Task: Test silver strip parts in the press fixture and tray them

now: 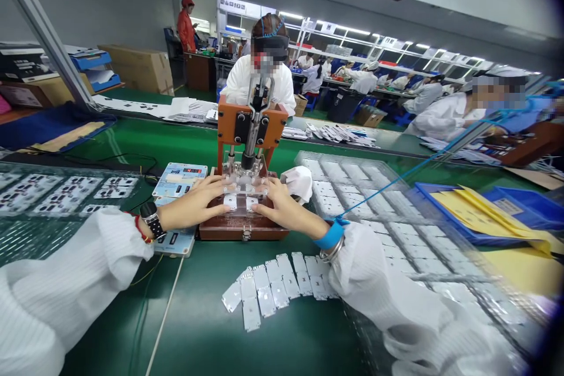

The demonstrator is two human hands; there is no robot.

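A brown and orange toggle press fixture (244, 228) stands on the green bench, its metal plunger above a clear plate (245, 190). Two small white plates (230, 201) lie side by side at the fixture's front. My left hand (200, 200) reaches in from the left, fingers outstretched at the clear plate, thumb at the left white plate. From the right, my right hand (282, 202) mirrors it, thumb at the right white plate (251, 204). Both hands have thumb and fingers apart; some fingertips are hard to make out. Several loose white plates (267, 291) lie fanned in front.
Clear trays of white plates (352, 197) stand to the right, beside blue bins (520, 208) with yellow paper. A counter box (183, 176) and trays of black-marked white parts (57, 191) are at left. A blue wrist cord (396, 179) crosses the right side. A co-worker (238, 79) sits opposite.
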